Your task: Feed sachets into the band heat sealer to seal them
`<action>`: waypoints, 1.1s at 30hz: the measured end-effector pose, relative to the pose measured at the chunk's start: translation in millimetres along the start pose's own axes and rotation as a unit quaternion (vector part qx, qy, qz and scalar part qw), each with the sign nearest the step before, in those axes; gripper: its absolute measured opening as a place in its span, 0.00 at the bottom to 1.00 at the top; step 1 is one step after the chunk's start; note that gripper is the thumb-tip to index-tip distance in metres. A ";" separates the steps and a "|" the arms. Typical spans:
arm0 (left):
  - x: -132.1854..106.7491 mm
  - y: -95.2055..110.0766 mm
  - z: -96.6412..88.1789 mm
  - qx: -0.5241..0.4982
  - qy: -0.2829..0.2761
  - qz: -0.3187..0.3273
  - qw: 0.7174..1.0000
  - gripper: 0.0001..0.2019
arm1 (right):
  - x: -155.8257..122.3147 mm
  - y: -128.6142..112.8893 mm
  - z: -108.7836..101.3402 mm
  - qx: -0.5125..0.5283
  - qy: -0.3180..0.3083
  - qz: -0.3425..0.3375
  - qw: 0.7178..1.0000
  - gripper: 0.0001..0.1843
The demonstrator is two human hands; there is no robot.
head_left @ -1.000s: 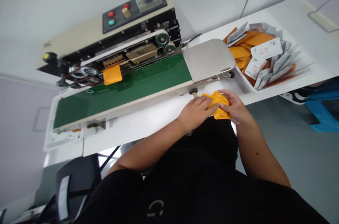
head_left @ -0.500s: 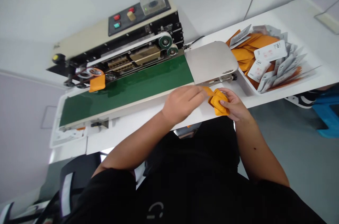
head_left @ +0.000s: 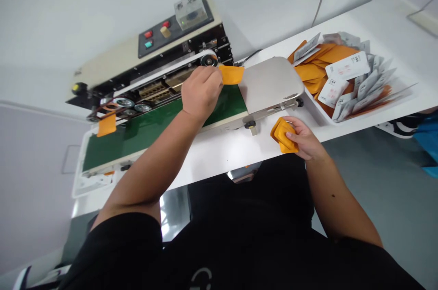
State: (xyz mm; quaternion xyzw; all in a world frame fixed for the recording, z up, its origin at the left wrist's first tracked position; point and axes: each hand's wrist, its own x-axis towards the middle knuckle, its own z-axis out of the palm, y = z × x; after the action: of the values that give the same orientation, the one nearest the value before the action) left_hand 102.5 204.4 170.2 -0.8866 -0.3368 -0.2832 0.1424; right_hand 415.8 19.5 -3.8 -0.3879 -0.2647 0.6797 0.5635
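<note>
My left hand point(head_left: 200, 91) is closed on an orange pouch point(head_left: 232, 74) and holds it at the right end of the sealing machine point(head_left: 164, 52), by its rollers and over the green conveyor belt point(head_left: 153, 121). My right hand point(head_left: 303, 139) grips a small stack of orange pouches point(head_left: 282, 134) at the front edge of the white table point(head_left: 219, 157). Another orange pouch point(head_left: 106, 124) hangs at the left end of the sealer, over the belt.
A steel feed plate point(head_left: 270, 82) sits at the belt's right end. A white tray point(head_left: 320, 107) to the right holds several orange and white pouches. The control panel point(head_left: 171, 29) has red, green and yellow buttons. A blue stool point(head_left: 429, 144) stands at far right.
My left hand took one pouch from the stack and carried it up and left to the sealer's infeed. The earlier pouch rode the belt leftward to the machine's left end.
</note>
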 end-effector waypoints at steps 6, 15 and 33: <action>2.0 -4.3 5.2 0.041 -0.021 -0.021 0.999 0.11 | -1.4 -2.8 4.7 0.000 0.000 0.002 1.000 0.33; -5.2 -13.1 0.1 0.126 0.016 -0.009 0.992 0.09 | -2.6 -6.2 9.7 0.012 0.021 0.015 1.000 0.33; -103.6 188.3 14.2 -0.124 -0.171 0.082 0.974 0.16 | -11.3 34.2 54.9 0.041 0.144 -0.041 0.988 0.24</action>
State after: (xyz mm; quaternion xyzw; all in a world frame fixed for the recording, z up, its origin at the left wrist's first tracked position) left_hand 172.4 19.2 85.3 -0.9571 -0.2448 -0.1547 -0.0061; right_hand 352.0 5.0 2.2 -0.4472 -0.1684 0.6031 0.6386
